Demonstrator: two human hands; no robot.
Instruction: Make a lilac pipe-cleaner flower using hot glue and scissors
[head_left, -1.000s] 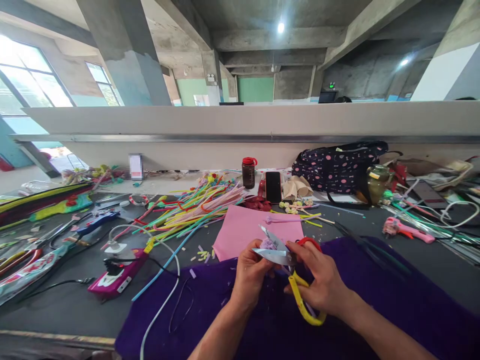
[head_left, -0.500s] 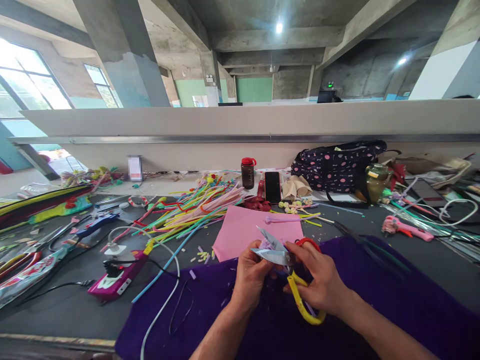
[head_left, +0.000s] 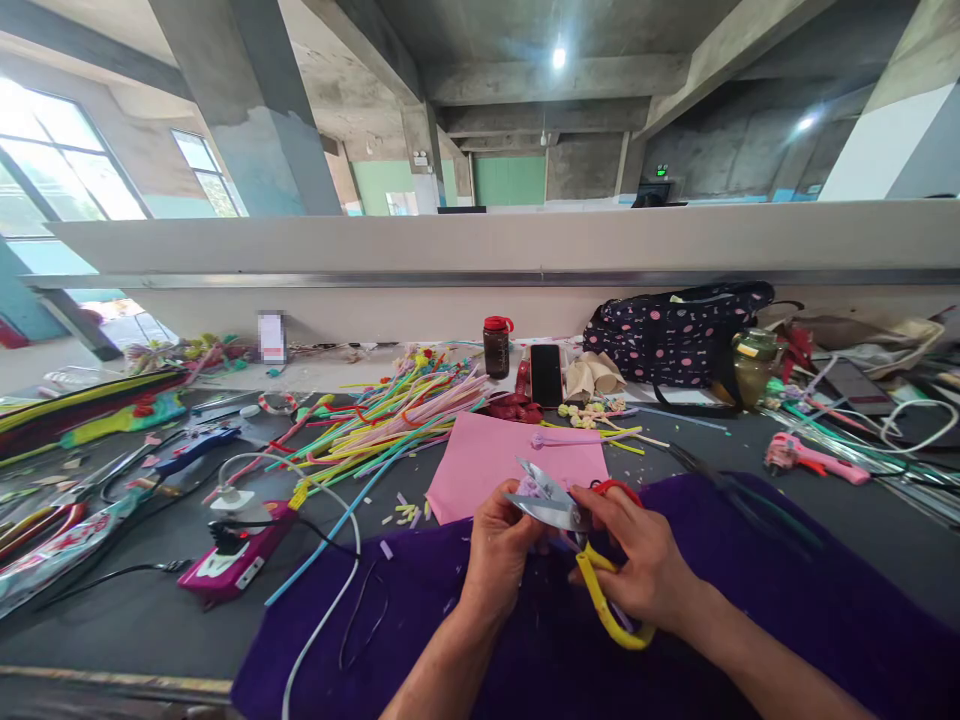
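Note:
Over the dark purple cloth [head_left: 360, 640], my left hand [head_left: 491, 565] pinches a small lilac fuzzy piece [head_left: 534, 487]. My right hand [head_left: 645, 565] is closed on a pair of scissors [head_left: 556, 512] with one yellow and one red handle. The parted blades point left, crossing the lilac piece close to my left fingers. Part of the piece is hidden behind the blades and fingers. A thin lilac stem shows beneath my right hand. Just beyond both hands lies a pink sheet [head_left: 480, 465], with a lilac stick [head_left: 566, 440] resting on it.
Bundled coloured stems [head_left: 397, 415] spread to the left of the sheet. A magenta power strip [head_left: 232, 565] with cables sits front left. Behind stand a red-lidded bottle [head_left: 496, 350], a phone [head_left: 545, 376] and a patterned bag [head_left: 675, 340]. A pink glue gun [head_left: 814, 458] lies at right.

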